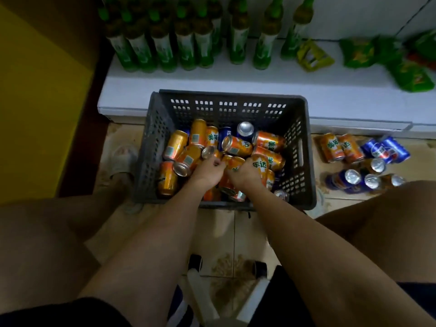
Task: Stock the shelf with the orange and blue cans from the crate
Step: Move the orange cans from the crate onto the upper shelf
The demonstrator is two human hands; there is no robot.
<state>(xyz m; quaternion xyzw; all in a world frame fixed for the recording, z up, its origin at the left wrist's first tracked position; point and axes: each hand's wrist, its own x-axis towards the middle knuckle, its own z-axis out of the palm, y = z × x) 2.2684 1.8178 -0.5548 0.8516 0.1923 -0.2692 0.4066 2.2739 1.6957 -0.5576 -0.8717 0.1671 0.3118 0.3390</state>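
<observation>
A dark grey plastic crate stands on the floor against the low white shelf. Inside lie several orange cans and a few blue cans, jumbled together. Both my hands are down in the crate. My right hand grips an upright orange can. My left hand has its fingers curled round another orange can in the pile's middle, though the fingers are partly hidden.
Green bottles stand in rows on the shelf's left, green snack bags lie to the right. More orange and blue cans lie on the tiled floor right of the crate. My knees flank the crate; a sandalled foot is at its left.
</observation>
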